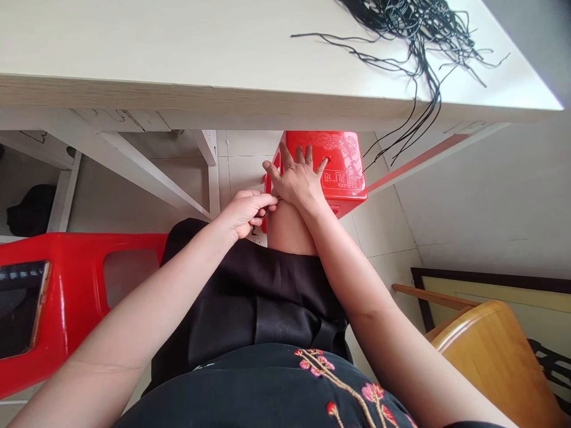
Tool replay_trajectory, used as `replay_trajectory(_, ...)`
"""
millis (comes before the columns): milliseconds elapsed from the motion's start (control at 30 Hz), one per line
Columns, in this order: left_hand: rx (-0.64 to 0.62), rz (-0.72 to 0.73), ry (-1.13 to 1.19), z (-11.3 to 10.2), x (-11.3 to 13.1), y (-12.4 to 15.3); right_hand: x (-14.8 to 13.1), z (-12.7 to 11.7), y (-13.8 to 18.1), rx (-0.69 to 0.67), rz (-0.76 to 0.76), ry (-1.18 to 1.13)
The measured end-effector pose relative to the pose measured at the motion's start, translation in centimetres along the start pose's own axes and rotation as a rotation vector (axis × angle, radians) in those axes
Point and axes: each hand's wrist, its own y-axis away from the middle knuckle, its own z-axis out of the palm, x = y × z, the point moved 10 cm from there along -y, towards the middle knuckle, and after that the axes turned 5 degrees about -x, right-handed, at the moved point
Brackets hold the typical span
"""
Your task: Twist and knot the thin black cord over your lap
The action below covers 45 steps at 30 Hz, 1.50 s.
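Both my hands are low in front of me, over my bare knee, beneath the edge of a pale table [223, 95]. My right hand [298, 178] lies flat on the knee with its fingers spread and stretched forward. My left hand [247, 211] is closed in a pinch beside the right wrist, fingertips pressed together; what they hold is too small to make out. A bundle of thin black cords [414, 30] lies on the table at the upper right, with some strands hanging over its edge.
A red plastic box [343, 166] stands on the tiled floor beyond my knee. A red stool [75, 279] with a phone [20, 309] on it is at my left. A wooden chair [491, 356] is at the lower right. White table legs [134, 166] run beneath.
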Motion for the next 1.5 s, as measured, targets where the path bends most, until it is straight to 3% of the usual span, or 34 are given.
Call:
replay_trajectory(1067, -0.049, -0.02, 0.042, -0.2, -0.1, 1.4, -0.6, -0.4, 1.2, 0.031, 0.023, 0.072)
replay_trajectory(1333, -0.064, 0.057, -0.128, -1.1, -0.3, 1.1, -0.5, -0.6, 1.4, 0.065, 0.017, 0.081)
replay_trajectory(1500, -0.002, 0.123, -0.173, -2.0, 0.3, 1.6, -0.5, -0.5, 1.4, 0.056, 0.021, 0.078)
